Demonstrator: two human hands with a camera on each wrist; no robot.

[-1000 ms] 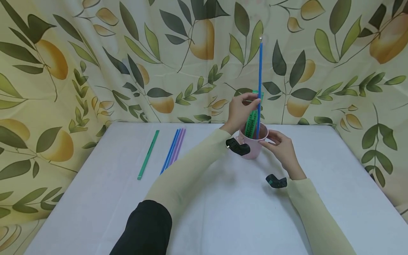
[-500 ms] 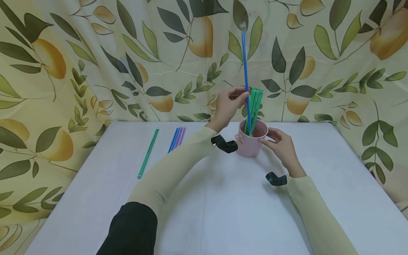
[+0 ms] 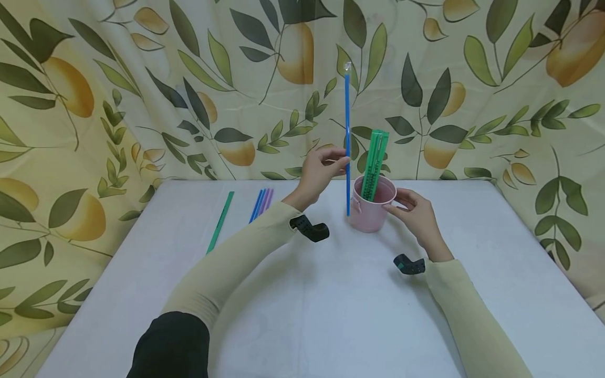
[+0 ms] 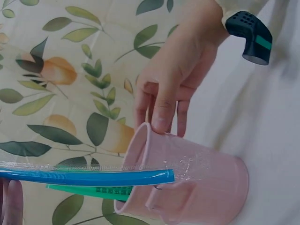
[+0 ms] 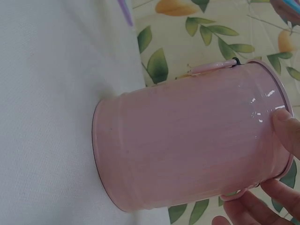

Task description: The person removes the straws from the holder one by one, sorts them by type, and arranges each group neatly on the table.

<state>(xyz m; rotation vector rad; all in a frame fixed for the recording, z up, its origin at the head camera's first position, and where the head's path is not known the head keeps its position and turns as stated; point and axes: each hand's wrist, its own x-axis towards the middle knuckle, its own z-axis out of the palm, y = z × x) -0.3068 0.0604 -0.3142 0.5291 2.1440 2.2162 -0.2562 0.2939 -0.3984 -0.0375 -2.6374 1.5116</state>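
My left hand (image 3: 322,168) pinches a long blue drinking straw (image 3: 347,121) in a clear wrapper. The straw stands upright just left of the pink cup (image 3: 368,218), its lower end overlapping the cup's side in the head view. In the left wrist view the straw (image 4: 117,177) crosses in front of the cup's mouth. My right hand (image 3: 416,218) grips the cup's rim from the right; in the right wrist view the thumb (image 5: 287,131) presses its outer wall. Several green strips (image 3: 375,163) with dark marks, like rulers, lean inside the cup.
On the white table (image 3: 350,315), a green strip (image 3: 220,223) lies at the left. Beside it lie blue straws (image 3: 257,205) and purple straws (image 3: 267,199), partly hidden by my left sleeve. A leaf-and-fruit patterned cloth (image 3: 189,79) hangs behind the table.
My left hand has carried the blue straw leftward out of the cup's mouth, then lowered it beside the cup. The right hand keeps its hold on the rim.
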